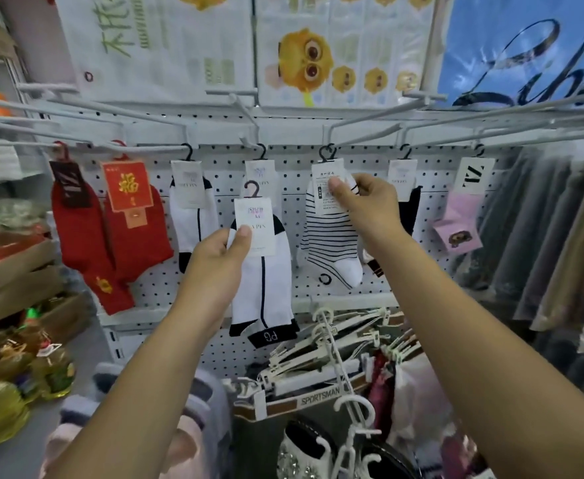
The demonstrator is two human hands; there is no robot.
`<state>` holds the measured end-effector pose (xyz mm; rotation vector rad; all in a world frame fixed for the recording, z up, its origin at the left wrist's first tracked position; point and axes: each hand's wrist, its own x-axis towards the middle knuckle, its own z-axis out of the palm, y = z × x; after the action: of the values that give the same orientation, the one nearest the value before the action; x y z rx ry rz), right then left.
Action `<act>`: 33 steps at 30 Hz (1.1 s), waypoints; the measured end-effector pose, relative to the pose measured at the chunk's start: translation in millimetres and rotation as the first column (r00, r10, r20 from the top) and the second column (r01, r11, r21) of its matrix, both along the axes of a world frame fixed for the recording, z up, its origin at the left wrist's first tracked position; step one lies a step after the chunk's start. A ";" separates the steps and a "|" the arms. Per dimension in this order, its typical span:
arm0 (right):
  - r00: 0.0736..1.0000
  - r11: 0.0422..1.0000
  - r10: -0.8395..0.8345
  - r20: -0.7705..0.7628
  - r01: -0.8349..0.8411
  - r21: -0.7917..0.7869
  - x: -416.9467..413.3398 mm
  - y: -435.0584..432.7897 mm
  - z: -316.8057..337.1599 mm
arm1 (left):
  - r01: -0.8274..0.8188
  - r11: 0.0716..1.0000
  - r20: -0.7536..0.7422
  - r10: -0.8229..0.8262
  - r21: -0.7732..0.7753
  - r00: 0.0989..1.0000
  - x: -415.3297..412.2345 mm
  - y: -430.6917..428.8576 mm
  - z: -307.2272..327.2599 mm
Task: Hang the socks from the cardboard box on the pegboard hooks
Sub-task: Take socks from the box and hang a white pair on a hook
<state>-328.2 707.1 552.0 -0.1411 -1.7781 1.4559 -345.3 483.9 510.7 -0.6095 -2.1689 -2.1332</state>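
**White sock off the peg, held only by its card**

The pegboard (159,288) carries a row of long wire pegs (363,127) that jut out toward the person. The white sock (270,281) hangs in the air in front of the board, below that row and between a hung white pair (194,216) and the striped sock (332,243). It is on no peg.

The left hand (214,257) has its grip pinching the sock's card label (254,226), thumb on the face. The weight below can therefore swing or twist, and the card could slip or tear. The right hand (363,202) has its grip pinching the striped sock's label. That sock's hanger (327,153) sits at a peg, so a tug outward may slide it off. The white sock's small black hanger hook (252,189) must be threaded over a narrow peg tip, and a turned hook would miss.

The white sock's long axis runs near upright, leaning slightly. Its hook points up and the black-banded end points down. The hook's opening seems to face left.
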 end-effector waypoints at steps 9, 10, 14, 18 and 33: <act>0.988 0.987 0.147 0.038 -0.144 -0.073 4.5 13.3 7.1 | -0.017 1.000 0.024 0.016 0.018 1.000 -6.8 1.0 -4.3; 0.984 0.983 0.170 0.048 -0.166 -0.074 5.6 13.0 5.0 | -0.012 1.000 0.028 0.012 0.022 1.000 -7.7 1.2 -5.5; 0.970 0.974 0.227 0.083 -0.224 -0.035 8.9 12.5 0.1 | 0.016 0.999 0.028 -0.017 0.032 0.999 -10.1 2.2 -12.0; 0.951 0.953 0.286 0.119 -0.270 -0.137 11.7 11.7 -3.2 | 0.020 0.998 0.036 -0.023 0.058 0.999 -13.2 3.8 -15.5; 0.890 0.882 0.435 0.137 -0.391 -0.262 38.0 -9.3 -31.5 | 0.093 0.993 0.076 -0.098 0.067 0.992 -26.2 3.3 -27.2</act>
<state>-290.2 697.8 520.5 -0.0144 -1.8661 2.0169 -371.5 487.2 483.5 -0.6468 -2.1432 -2.3026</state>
